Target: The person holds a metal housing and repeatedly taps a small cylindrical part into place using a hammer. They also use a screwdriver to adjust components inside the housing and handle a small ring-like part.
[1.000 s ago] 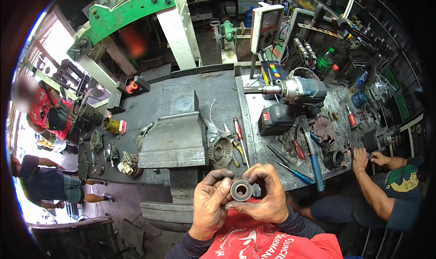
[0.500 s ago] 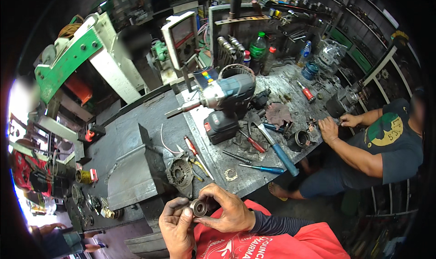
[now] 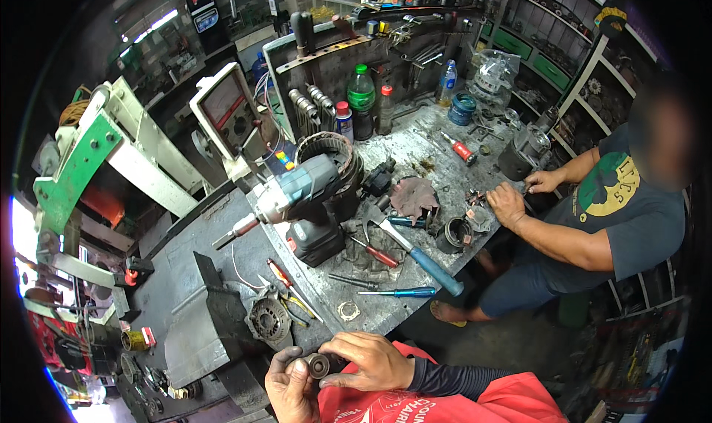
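A small ring-shaped metal bearing (image 3: 319, 365) is held low in front of me, its round face turned up toward me. My left hand (image 3: 291, 387) pinches it between thumb and fingers, and its fingertips look dark with grease. From the other side, my right hand (image 3: 371, 361) curls its fingers and thumb around the bearing's edge, partly hiding it. Just beyond my hands, a round slotted alternator housing (image 3: 270, 320) lies beside pliers (image 3: 302, 309) and a red-handled screwdriver (image 3: 279, 273). A thin metal gasket or plate (image 3: 348, 310) rests near the bench edge.
On the bench (image 3: 356, 274) stand a cordless impact wrench (image 3: 308, 193), a blue-handled hammer (image 3: 423, 260), screwdrivers (image 3: 404, 292), a stator ring (image 3: 326, 152) and bottles (image 3: 361, 96). A co-worker (image 3: 593, 215) handles parts at the right. A bent metal cover (image 3: 196, 326) is at left.
My view has swung, so the bench and tools sit farther left and lower in the picture. Both hands keep hold of the bearing, whose face has shifted slightly between my fingers.
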A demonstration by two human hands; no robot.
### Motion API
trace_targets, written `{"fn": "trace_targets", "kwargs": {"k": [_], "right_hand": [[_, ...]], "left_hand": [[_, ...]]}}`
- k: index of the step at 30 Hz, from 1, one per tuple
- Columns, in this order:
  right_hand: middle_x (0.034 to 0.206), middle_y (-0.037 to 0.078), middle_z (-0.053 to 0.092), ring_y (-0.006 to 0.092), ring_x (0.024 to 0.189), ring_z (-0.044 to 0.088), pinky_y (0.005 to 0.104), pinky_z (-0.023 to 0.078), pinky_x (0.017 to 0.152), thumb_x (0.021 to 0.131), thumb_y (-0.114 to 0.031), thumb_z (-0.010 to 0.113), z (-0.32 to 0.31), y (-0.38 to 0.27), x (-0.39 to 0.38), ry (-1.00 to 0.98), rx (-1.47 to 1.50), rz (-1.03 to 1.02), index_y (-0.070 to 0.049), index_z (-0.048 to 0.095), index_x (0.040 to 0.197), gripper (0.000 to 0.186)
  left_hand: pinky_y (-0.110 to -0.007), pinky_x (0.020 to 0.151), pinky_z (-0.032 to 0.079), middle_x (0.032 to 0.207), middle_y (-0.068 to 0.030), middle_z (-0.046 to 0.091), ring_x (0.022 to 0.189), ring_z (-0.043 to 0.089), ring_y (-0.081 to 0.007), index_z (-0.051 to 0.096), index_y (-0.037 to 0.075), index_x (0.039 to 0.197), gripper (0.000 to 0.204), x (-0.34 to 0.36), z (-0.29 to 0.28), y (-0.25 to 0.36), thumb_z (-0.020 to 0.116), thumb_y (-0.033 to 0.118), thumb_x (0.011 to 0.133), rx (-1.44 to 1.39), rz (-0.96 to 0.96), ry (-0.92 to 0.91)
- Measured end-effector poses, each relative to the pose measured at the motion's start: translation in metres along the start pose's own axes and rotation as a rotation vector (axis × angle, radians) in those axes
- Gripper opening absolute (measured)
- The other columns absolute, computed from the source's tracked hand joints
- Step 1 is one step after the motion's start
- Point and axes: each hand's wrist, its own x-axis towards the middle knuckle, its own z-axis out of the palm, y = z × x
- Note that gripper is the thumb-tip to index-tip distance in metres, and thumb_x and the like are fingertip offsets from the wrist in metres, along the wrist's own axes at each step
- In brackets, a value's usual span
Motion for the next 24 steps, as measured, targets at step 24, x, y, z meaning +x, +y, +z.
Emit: {"fn": "trace_targets", "kwargs": {"k": [24], "right_hand": [[0.088, 0.015, 0.062, 0.0330, 0.082, 0.067, 0.0421, 0.052, 0.071, 0.096, -0.041, 0.076, -0.065, 0.075, -0.019, 0.088, 0.070, 0.232, 0.001, 0.074, 0.084, 0.044]], "left_hand": [[-0.039, 0.089, 0.061, 0.121, -0.0167, 0.069, 0.108, 0.071, -0.0284, 0.054, -0.003, 0.141, 0.052, 0.028, 0.079, -0.009, 0.071, 0.014, 0.096, 0.126, -0.054, 0.028]]}}
